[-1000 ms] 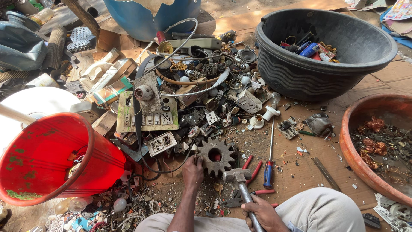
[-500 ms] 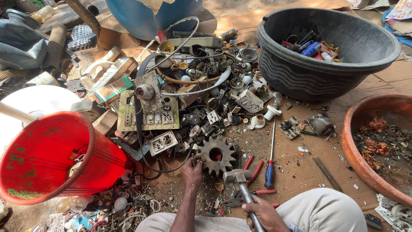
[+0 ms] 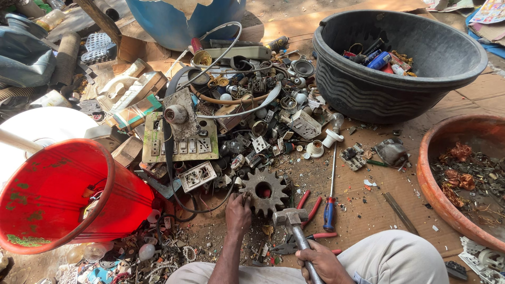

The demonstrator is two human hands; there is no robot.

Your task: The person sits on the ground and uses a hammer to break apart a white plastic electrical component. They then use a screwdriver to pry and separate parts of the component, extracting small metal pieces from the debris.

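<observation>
I count one rusty gear [image 3: 265, 191], one hammer [image 3: 294, 226] and one screwdriver [image 3: 331, 194] on the cardboard sheet [image 3: 384, 200]. My left hand [image 3: 238, 214] pinches a small piece against the gear's left edge. My right hand [image 3: 320, 261] grips the hammer handle, head just right of the gear.

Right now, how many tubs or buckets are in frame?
4: red bucket on its side at left, black tub top right, orange-brown basin at right edge, blue drum top centre, cropped. More may hide off-frame.

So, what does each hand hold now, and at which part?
The right hand grips a hammer by its metal handle, head up. The left hand pinches something small beside the toothed gear; what it is cannot be told.
</observation>
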